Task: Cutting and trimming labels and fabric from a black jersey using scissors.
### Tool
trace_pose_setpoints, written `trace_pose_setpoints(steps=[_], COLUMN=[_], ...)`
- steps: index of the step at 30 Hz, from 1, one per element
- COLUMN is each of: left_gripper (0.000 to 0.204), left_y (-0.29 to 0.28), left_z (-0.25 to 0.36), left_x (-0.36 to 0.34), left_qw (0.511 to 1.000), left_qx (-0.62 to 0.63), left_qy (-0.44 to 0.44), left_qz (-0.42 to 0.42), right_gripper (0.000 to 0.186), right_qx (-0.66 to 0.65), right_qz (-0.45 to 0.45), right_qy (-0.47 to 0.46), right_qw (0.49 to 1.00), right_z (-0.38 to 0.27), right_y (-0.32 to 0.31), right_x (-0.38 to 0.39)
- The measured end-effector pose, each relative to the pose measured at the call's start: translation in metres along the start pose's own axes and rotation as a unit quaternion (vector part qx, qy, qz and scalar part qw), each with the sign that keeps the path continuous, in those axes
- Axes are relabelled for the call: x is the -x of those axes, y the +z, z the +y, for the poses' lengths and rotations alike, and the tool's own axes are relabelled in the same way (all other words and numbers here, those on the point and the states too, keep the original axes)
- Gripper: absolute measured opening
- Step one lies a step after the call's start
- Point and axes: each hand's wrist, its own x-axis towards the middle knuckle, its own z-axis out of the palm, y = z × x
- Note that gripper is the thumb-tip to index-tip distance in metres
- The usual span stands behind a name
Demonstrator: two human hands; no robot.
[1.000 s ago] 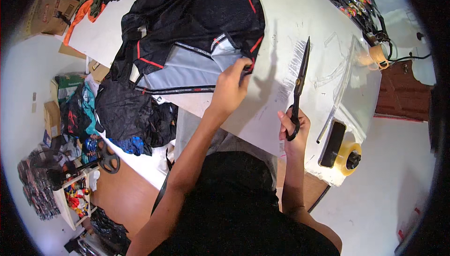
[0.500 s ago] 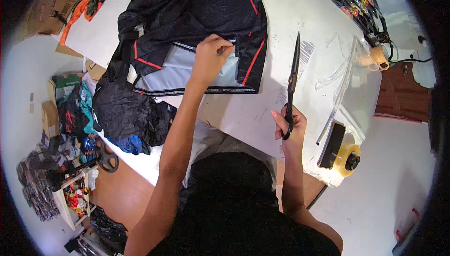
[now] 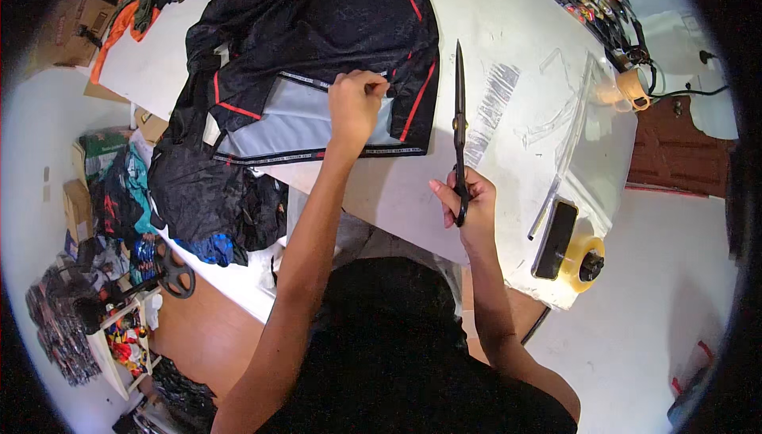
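One left hand (image 3: 353,112) and one right hand (image 3: 476,202), making two, are showing with one pair of scissors (image 3: 459,124); one worktop (image 3: 397,188) is carrying one red-striped black garment (image 3: 325,29), one dark phone (image 3: 555,239) and one yellow tape roll (image 3: 571,267).

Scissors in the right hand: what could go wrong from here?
If the scissors, close beside the black garment, swing left, their tip might snag the cloth. The left hand is at the garment's hem, so blades brought there could nick it. The yellow tape roll sits near the table's edge; the right hand might knock it off.
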Motion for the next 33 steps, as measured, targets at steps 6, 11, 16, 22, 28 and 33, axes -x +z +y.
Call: trace_pose_setpoints(steps=[6, 11, 16, 22, 28, 33], left_gripper=[0.007, 0.006, 0.007, 0.007, 0.013, 0.017], left_y=[-0.009, -0.013, -0.016, -0.023, -0.065, -0.046], left_z=[0.001, -0.008, 0.000, 0.001, 0.058, 0.051], left_x=[0.002, 0.003, 0.005, 0.009, 0.037, 0.042], left_qw=[0.991, 0.981, 0.968, 0.949, 0.943, 0.987], left_qx=[0.102, 0.175, 0.214, 0.295, 0.199, 0.028], left_qy=[-0.077, -0.069, -0.117, -0.108, -0.023, 0.130], left_qz=[-0.039, -0.045, -0.054, -0.003, -0.265, -0.088], right_gripper=[0.027, 0.026, 0.024, 0.024, 0.024, 0.027], right_qx=[0.024, 0.033, 0.052, 0.060, 0.039, 0.042], right_qz=[-0.011, -0.028, -0.053, -0.105, -0.077, -0.024], right_qy=[0.024, 0.039, 0.069, 0.101, 0.046, 0.018], right_qw=[0.999, 0.998, 0.995, 0.988, 0.995, 0.999], right_z=[0.004, 0.001, 0.001, 0.002, 0.003, 0.000], right_y=[-0.004, -0.005, -0.012, -0.022, -0.045, -0.044], right_x=[0.003, 0.005, 0.005, 0.011, 0.013, 0.010])
